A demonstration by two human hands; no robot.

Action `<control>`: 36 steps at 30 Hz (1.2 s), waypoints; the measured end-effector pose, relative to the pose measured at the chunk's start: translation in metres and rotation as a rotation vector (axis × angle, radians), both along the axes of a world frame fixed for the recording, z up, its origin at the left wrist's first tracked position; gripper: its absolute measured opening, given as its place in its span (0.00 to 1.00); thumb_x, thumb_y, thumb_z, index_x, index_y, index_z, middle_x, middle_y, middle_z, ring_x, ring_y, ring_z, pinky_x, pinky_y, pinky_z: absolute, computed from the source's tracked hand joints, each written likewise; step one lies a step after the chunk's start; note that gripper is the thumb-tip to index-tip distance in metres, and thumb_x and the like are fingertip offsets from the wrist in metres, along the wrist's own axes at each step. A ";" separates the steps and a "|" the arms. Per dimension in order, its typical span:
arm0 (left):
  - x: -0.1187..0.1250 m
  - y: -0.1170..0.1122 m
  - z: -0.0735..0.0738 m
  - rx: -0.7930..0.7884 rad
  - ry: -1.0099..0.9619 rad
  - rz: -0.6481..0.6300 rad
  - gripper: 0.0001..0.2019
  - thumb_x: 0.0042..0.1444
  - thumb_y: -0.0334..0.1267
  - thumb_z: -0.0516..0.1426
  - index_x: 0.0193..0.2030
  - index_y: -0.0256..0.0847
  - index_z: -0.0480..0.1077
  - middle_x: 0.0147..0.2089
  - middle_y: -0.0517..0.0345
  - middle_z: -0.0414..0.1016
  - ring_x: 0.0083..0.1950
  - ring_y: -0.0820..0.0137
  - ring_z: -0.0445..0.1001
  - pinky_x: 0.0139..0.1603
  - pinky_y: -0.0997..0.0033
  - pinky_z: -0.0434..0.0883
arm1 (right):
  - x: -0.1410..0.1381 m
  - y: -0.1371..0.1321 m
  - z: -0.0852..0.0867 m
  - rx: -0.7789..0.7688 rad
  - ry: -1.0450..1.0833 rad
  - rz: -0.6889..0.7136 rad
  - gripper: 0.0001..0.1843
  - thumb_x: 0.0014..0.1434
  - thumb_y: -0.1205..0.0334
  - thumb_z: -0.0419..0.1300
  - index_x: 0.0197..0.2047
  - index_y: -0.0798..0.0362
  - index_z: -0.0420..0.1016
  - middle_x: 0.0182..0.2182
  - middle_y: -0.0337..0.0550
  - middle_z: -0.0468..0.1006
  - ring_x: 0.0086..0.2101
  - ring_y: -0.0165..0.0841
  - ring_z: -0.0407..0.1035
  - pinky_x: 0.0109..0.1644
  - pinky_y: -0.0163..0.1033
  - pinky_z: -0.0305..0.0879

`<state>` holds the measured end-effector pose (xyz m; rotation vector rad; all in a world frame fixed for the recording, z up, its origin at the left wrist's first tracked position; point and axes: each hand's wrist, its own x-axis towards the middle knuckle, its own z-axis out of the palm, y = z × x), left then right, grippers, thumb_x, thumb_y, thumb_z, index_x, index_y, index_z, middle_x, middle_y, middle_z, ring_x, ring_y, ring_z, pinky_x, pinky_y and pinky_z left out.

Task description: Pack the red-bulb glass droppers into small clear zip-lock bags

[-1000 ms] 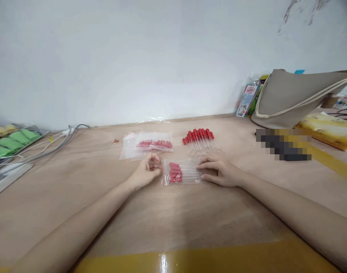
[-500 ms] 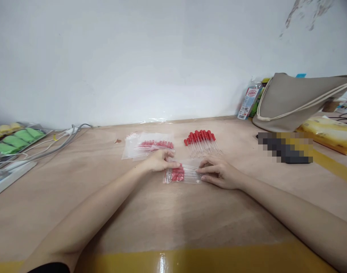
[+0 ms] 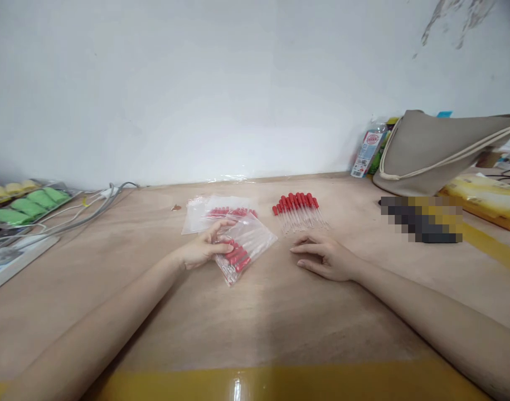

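My left hand (image 3: 207, 245) grips a clear zip bag (image 3: 255, 236) of red-topped droppers (image 3: 238, 256), thumb on top. The bag is tilted, its zip end pointing toward me. Behind it lie more clear bags (image 3: 196, 214), some with red-topped droppers (image 3: 225, 212) inside. My right hand (image 3: 321, 256) rests on the table with fingers loosely curved and apart, holding nothing. Just beyond it, a fanned row of loose droppers (image 3: 299, 209) lies with red bulbs toward the wall and clear stems toward me.
At the right stand a grey drawstring bag (image 3: 438, 150), a labelled bottle (image 3: 365, 153) and a yellow pack (image 3: 484, 200); a dark blurred object (image 3: 417, 220) lies before them. Cables (image 3: 100, 209), a power strip (image 3: 20, 262) and packed green rolls (image 3: 37, 206) are at the left.
My left hand has drawn the filled bag left and turned it, away from my right hand. The right hand has let go of the bag and stayed in place.
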<state>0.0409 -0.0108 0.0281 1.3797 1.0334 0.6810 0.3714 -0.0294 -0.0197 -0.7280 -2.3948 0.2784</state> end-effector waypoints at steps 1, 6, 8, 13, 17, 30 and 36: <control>-0.002 0.001 0.003 0.045 -0.022 0.042 0.33 0.43 0.37 0.66 0.56 0.49 0.58 0.36 0.63 0.71 0.34 0.73 0.74 0.37 0.72 0.72 | 0.000 0.000 0.000 0.001 0.001 -0.005 0.16 0.58 0.59 0.58 0.49 0.52 0.73 0.43 0.50 0.72 0.43 0.36 0.68 0.47 0.42 0.66; 0.030 0.037 0.026 0.399 0.222 0.237 0.26 0.53 0.38 0.58 0.60 0.48 0.60 0.40 0.58 0.76 0.40 0.70 0.75 0.44 0.70 0.71 | 0.000 0.001 0.000 -0.002 -0.004 -0.013 0.17 0.58 0.58 0.58 0.50 0.53 0.72 0.44 0.51 0.71 0.44 0.36 0.67 0.48 0.43 0.66; 0.055 0.061 0.030 0.473 0.458 0.308 0.16 0.55 0.36 0.55 0.50 0.41 0.70 0.41 0.54 0.76 0.39 0.69 0.76 0.44 0.70 0.71 | 0.000 0.001 0.000 0.002 -0.007 -0.009 0.17 0.58 0.59 0.58 0.50 0.53 0.72 0.44 0.51 0.70 0.44 0.36 0.67 0.48 0.44 0.66; 0.099 0.100 0.020 0.527 0.706 0.342 0.08 0.47 0.31 0.60 0.35 0.33 0.76 0.37 0.46 0.76 0.43 0.59 0.74 0.47 0.64 0.69 | 0.000 0.000 0.001 0.005 -0.007 -0.009 0.16 0.58 0.59 0.58 0.49 0.53 0.73 0.44 0.52 0.70 0.44 0.36 0.67 0.48 0.44 0.66; 0.099 0.087 0.010 0.688 0.857 0.394 0.10 0.47 0.36 0.61 0.37 0.35 0.76 0.51 0.40 0.68 0.59 0.49 0.60 0.58 0.53 0.59 | 0.001 0.000 0.001 0.004 -0.005 -0.006 0.16 0.58 0.58 0.58 0.49 0.52 0.73 0.44 0.52 0.70 0.44 0.37 0.67 0.48 0.45 0.67; -0.073 0.072 -0.009 0.500 1.032 0.803 0.17 0.53 0.41 0.56 0.47 0.32 0.69 0.49 0.39 0.70 0.56 0.51 0.64 0.55 0.55 0.62 | -0.001 0.000 0.002 -0.017 -0.003 -0.016 0.16 0.57 0.59 0.58 0.48 0.53 0.74 0.44 0.52 0.70 0.45 0.36 0.66 0.50 0.44 0.65; -0.088 0.077 -0.012 0.341 0.985 0.743 0.12 0.44 0.43 0.63 0.33 0.38 0.71 0.36 0.52 0.76 0.39 0.61 0.75 0.39 0.68 0.68 | -0.001 0.000 0.001 -0.010 0.000 -0.014 0.15 0.57 0.59 0.58 0.47 0.53 0.74 0.44 0.52 0.70 0.45 0.36 0.66 0.49 0.45 0.66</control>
